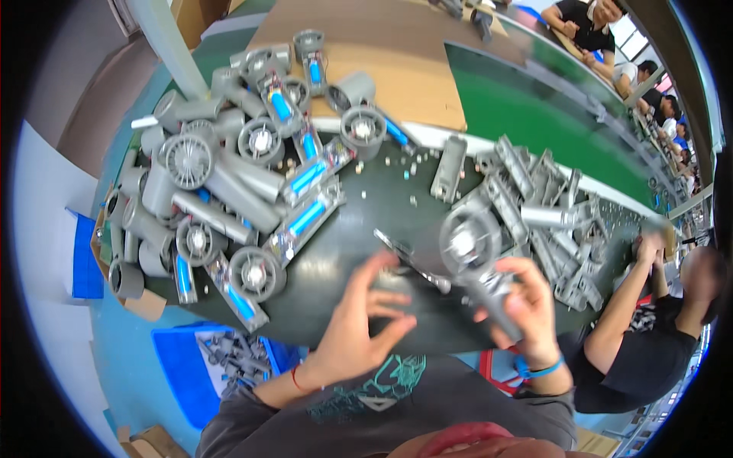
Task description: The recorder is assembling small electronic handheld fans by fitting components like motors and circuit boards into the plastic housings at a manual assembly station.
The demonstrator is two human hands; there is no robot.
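A grey handheld fan unit (489, 286), with a round slatted head and a narrow handle, is in my right hand (528, 309), whose fingers wrap around the handle. It is slightly blurred, and its head points away from me. My left hand (360, 324) is open over the table's near side, fingers spread and nothing in them. Between the hands lies a slim dark and metallic hand tool (412, 263), close to my left fingertips; its exact kind is unclear.
Grey fan units with blue batteries (307, 220) and tubular housings (240, 191) are heaped at left. Grey half shells (527, 206) pile up at right. Beyond them are cardboard (366, 61) and a green belt (519, 107). A blue bin (183, 382) stands below; a co-worker (649, 343) sits at right.
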